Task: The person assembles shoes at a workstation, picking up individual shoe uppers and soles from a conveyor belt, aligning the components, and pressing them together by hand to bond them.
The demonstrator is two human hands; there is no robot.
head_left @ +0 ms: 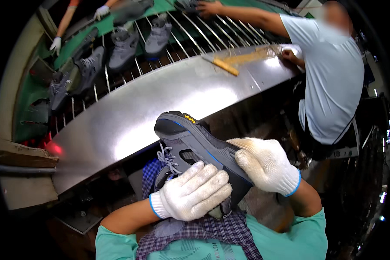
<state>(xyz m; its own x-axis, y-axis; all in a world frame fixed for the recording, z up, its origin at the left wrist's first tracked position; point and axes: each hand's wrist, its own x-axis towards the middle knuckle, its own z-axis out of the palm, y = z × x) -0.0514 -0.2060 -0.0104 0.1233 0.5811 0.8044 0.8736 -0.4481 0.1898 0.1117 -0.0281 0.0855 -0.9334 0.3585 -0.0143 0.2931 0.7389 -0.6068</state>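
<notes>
- Currently, the grey shoe (184, 146) is held tilted before the checked apron (234, 229), toe near the tabletop (91, 138).
- Left hand (193, 190): fingers together across its side; thumb hidden, so I cannot tell whether they clamp.
- Right hand (265, 165): fingers clamped on the sole (220, 151).
- If that hold loosens, the shoe could slip.

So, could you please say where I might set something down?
The metal ledge looks bare between the barred rack and the held shoe. It's busier rightward, with the yellow-handled tool and co-worker's hand; grey shoes crowd the rack's left half.
</notes>
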